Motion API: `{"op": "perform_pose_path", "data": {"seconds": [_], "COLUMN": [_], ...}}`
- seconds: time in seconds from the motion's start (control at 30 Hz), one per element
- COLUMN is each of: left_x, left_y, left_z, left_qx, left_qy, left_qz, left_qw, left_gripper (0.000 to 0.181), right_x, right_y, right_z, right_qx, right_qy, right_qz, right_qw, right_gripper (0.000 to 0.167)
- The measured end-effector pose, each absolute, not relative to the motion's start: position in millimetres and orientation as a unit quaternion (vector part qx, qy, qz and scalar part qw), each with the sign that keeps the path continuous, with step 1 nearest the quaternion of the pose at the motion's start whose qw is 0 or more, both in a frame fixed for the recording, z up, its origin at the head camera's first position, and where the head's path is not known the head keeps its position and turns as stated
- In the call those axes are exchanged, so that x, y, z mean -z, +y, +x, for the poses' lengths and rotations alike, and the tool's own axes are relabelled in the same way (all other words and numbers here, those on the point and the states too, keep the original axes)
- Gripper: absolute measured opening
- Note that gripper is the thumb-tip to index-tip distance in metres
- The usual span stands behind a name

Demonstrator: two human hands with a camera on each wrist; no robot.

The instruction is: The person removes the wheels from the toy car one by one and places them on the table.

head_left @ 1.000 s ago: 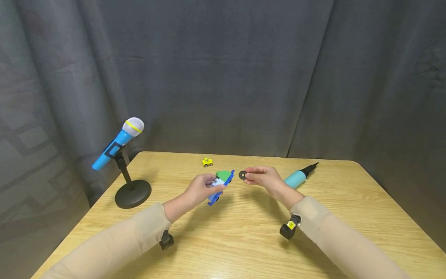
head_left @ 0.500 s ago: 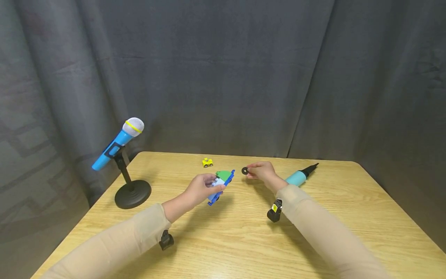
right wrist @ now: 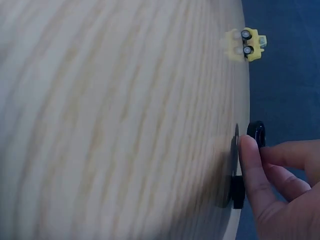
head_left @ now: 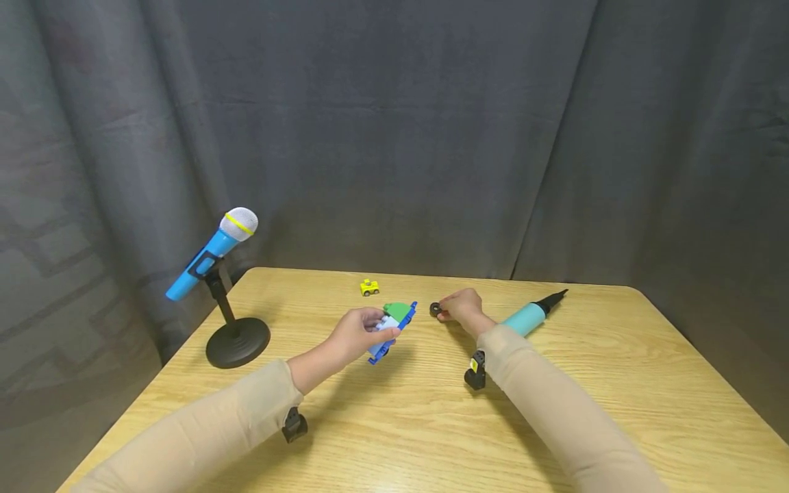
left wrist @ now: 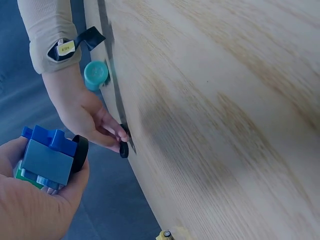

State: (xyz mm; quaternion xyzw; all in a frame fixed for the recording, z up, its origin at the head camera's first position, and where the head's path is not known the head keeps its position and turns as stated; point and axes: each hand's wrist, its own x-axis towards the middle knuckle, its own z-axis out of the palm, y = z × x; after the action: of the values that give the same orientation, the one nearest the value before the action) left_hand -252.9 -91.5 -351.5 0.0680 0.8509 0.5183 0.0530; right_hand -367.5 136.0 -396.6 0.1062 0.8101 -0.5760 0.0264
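Observation:
My left hand (head_left: 364,334) grips a toy car of building blocks (head_left: 394,322), with blue and light blue blocks, a green part and a black wheel (left wrist: 80,153). It is held tilted above the table. Farther right, my right hand (head_left: 464,308) pinches a small black ring-shaped toy tire (right wrist: 257,133) between thumb and fingers, low over the wooden table (head_left: 394,424). Beside those fingers in the right wrist view, a second black piece (right wrist: 238,192) sits at the tabletop; its full shape is partly hidden.
A small yellow toy car (head_left: 370,287) stands near the table's back edge. At left is a blue microphone (head_left: 212,255) on a black round-based stand (head_left: 238,342). A turquoise hand pump (head_left: 525,318) with a black tip lies right of my right hand. Grey curtains (head_left: 382,137) hang behind.
My right hand moves forward and slightly left, then lowers the black tire toward the tabletop. My left hand stays in place with the block car.

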Motion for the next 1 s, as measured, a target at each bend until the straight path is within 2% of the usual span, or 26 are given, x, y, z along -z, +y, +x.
{"op": "perform_pose_path", "data": {"seconds": [0.53, 0.8, 1.0], "left_x": [347.7, 347.1, 350.1], "left_y": [-89.7, -90.3, -90.7], "left_z": [-250.9, -249.8, -250.1], "left_qx": [-0.521, -0.526, -0.520], "left_qy": [0.848, 0.845, 0.849], "left_qz": [0.075, 0.073, 0.080], "left_qw": [0.057, 0.061, 0.056], "left_gripper": [0.059, 0.059, 0.058], "right_x": [392.7, 392.6, 384.5], "right_y": [129.6, 130.8, 135.7], "right_z": [-378.5, -380.2, -377.9], "right_qx": [0.468, 0.473, 0.555], "right_qy": [0.873, 0.867, 0.813], "right_qz": [0.137, 0.156, 0.174], "right_qw": [0.020, 0.016, 0.028], "right_gripper": [0.019, 0.024, 0.029]}}
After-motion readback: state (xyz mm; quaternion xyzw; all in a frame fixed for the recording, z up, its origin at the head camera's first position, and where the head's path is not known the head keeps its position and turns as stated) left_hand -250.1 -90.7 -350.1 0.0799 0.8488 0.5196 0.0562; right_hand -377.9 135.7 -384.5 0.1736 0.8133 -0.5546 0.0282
